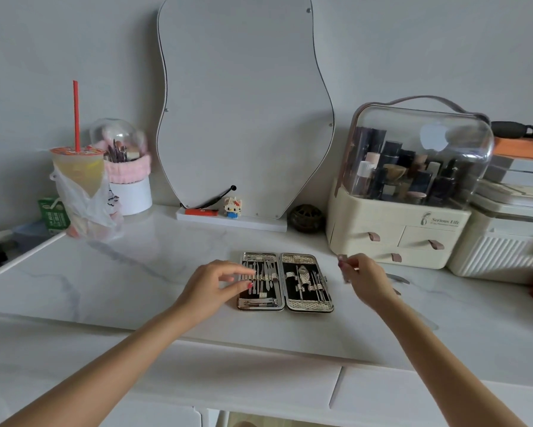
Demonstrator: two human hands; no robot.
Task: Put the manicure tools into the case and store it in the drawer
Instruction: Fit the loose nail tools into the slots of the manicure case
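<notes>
The case (285, 282) lies opened flat on the white desk (135, 272), both halves up so the elastic loops are reachable, most slots already filled with tools. The left hand (219, 285) rests on the left half with loosely curled fingers, likely steadying it or parting a loop; it holds nothing that I can make out. The right hand (362, 277), just right of the case, pinches a small metal tool (343, 266), probably next to be slotted in. The organiser (398, 235) with its small drawers stands behind
</notes>
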